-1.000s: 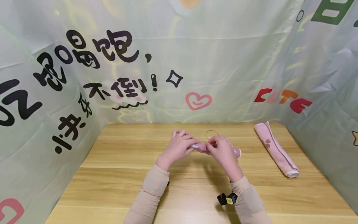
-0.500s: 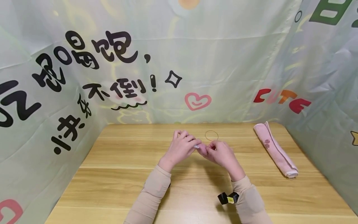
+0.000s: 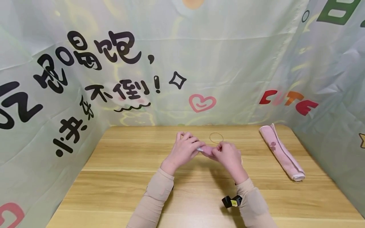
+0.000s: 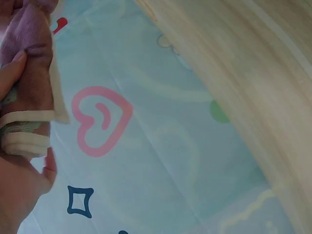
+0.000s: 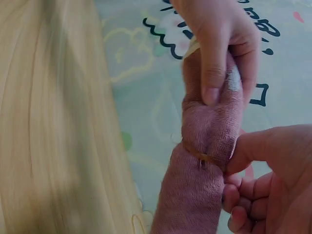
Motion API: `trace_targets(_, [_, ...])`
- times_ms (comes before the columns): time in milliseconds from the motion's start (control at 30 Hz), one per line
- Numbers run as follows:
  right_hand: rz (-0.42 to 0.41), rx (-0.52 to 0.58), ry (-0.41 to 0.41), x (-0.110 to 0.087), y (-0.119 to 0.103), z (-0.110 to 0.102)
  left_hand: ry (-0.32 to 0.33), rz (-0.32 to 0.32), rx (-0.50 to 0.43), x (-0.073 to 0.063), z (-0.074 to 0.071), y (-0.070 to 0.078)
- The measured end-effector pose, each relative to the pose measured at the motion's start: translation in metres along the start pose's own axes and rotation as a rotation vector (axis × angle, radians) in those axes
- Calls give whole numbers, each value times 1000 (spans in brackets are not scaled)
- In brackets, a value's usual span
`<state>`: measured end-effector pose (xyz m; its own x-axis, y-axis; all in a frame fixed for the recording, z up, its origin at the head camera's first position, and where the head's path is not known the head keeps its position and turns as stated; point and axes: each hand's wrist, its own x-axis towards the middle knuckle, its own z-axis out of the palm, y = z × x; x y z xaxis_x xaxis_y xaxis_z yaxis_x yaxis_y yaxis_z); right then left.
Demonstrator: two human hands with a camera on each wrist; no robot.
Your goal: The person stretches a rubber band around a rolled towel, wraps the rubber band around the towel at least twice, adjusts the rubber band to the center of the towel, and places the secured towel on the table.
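Gripping one end of the rolled towel (image 5: 187, 195), the left hand (image 3: 183, 149) held it above the desk (image 3: 114, 179) while the right hand (image 3: 229, 156) pinched its side by the thin band (image 5: 201, 155); a slack pinch could have let the band slip and the towel loosen.

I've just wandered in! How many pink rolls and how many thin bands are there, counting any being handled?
Pink rolls: 2 (a held roll in the left hand, a lying roll on the table)
Thin bands: 2 (a wrapped band round the held roll, a loose band on the table)
Total: 4
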<state>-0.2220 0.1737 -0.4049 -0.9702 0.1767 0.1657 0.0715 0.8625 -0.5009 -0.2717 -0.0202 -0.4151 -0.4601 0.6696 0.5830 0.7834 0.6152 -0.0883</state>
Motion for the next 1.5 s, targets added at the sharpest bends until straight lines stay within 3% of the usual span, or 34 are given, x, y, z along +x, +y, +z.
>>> trace_targets(200, [-35, 51, 29, 1, 1, -2, -147, -87, -34, 2, -5, 3])
trace_targets(533, [-151, 4, 136, -4, -2, 7, -377, -276, -161, 2, -6, 6])
trace_targets(700, [-187, -16, 160, -6, -6, 10, -448, -292, -184, 2, -4, 5])
trace_targets(833, [-201, -32, 140, -7, -7, 11, -408, -258, -145, 1, -2, 4])
trace_targets(1033, [-256, -17, 145, -6, -5, 7, -281, -183, -36, 0, 0, 2])
trace_targets(1267, [-212, 65, 161, -4, -5, 5, -176, -55, 104, 0, 3, 2])
trace_targets(1500, [-244, 93, 104, -1, -5, 11, -40, -7, 118, -2, 7, 1])
